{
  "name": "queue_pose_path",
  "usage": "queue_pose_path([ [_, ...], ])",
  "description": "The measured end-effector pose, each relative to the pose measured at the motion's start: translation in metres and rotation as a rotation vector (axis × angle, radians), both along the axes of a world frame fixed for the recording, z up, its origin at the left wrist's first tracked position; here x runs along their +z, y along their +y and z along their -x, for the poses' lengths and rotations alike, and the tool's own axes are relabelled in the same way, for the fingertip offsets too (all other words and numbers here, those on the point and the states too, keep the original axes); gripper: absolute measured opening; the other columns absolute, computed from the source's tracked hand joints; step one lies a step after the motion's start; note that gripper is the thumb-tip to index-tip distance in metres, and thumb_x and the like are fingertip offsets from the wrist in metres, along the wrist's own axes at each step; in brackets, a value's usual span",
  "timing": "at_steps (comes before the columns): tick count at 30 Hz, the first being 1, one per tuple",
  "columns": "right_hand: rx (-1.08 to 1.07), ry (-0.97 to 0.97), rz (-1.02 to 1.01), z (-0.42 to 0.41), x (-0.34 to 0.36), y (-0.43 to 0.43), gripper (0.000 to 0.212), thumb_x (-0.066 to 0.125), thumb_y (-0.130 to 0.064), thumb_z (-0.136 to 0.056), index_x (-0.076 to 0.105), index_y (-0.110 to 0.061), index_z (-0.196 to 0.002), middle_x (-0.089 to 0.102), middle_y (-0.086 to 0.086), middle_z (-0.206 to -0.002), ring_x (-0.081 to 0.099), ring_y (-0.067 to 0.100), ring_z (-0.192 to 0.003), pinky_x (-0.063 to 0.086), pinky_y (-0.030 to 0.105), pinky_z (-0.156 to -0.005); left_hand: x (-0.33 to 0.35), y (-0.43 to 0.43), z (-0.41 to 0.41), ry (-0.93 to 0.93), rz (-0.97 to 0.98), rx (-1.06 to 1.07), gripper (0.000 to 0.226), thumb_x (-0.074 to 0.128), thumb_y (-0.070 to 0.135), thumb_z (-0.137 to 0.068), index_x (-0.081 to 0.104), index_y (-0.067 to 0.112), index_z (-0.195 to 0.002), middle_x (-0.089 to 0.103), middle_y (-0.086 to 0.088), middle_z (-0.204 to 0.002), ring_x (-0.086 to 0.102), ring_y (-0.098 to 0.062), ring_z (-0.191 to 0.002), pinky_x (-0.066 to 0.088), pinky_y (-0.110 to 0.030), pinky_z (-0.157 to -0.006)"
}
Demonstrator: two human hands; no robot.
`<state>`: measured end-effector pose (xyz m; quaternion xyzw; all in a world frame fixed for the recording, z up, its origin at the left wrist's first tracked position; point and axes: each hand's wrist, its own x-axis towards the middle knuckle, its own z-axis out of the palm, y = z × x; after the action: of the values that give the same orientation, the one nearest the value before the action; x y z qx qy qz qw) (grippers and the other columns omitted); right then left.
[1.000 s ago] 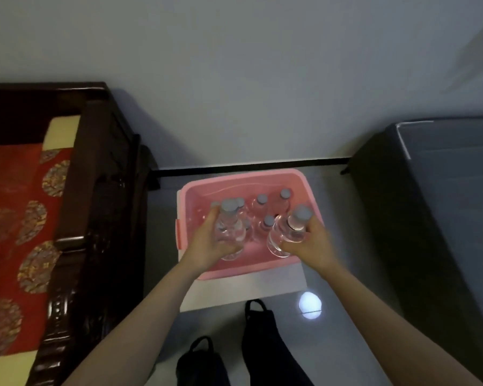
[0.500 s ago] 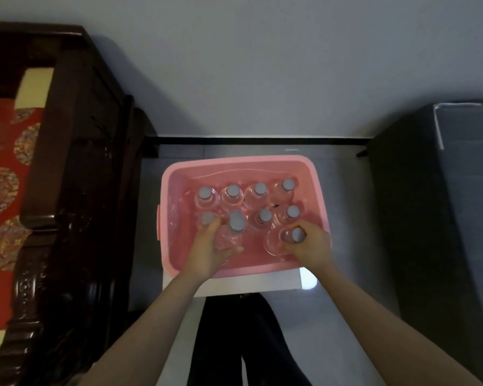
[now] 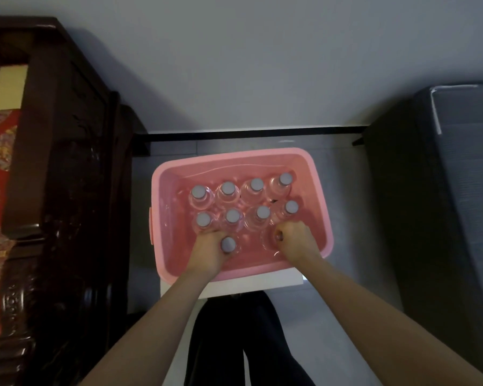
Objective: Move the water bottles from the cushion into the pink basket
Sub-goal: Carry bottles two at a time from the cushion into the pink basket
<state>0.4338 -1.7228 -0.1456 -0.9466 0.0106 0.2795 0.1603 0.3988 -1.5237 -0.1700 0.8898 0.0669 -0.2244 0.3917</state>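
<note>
Both hands have dropped lower into the pink basket (image 3: 322, 196). Left hand (image 3: 209, 250) grip closed round a bottle (image 3: 228, 244), right hand (image 3: 294, 239) closed over another bottle (image 3: 269, 240), both near the bottom; eight more bottles (image 3: 244, 200) stand behind. Release looks next.

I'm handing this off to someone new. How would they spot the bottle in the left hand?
Find the pink basket on the floor, with two rows of upright bottles at its far side. In front of them, the left hand closes its grip on the bottle. Unlike the right hand's, its grey cap is uncovered.
</note>
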Motion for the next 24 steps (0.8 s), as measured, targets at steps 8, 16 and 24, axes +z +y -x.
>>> queue_pose_path([
  [8,0.086,-0.019,0.031,-0.005,-0.005,-0.008,0.018,0.058,-0.012,-0.079,0.066,-0.016,-0.094,0.065,0.006,-0.086,0.062,0.032,-0.080,0.044,0.032,-0.060,-0.008,0.000,-0.008,0.054,0.023,-0.072,0.026,0.076,0.006,-0.068,0.072,0.007,-0.094,0.070,-0.009,-0.097,0.062,-0.021,-0.088,0.048,-0.029,-0.081],
  [16,0.133,-0.071,0.026,-0.007,-0.008,-0.024,0.027,0.065,-0.028,-0.075,0.066,-0.026,-0.102,0.066,0.004,-0.094,0.063,0.030,-0.083,0.048,0.032,-0.062,0.001,-0.002,-0.011,0.121,-0.180,-0.203,0.019,0.058,0.006,-0.081,0.066,0.009,-0.098,0.069,-0.010,-0.096,0.064,-0.027,-0.093,0.043,-0.026,-0.071],
  [24,0.120,-0.082,-0.031,-0.007,-0.009,-0.034,0.033,0.069,-0.023,-0.074,0.066,-0.020,-0.107,0.063,0.011,-0.091,0.062,0.034,-0.082,0.043,0.031,-0.063,0.000,-0.031,-0.020,0.115,-0.299,-0.380,0.032,0.052,-0.005,-0.078,0.068,0.010,-0.101,0.068,-0.015,-0.102,0.065,-0.033,-0.095,0.051,-0.034,-0.079],
])
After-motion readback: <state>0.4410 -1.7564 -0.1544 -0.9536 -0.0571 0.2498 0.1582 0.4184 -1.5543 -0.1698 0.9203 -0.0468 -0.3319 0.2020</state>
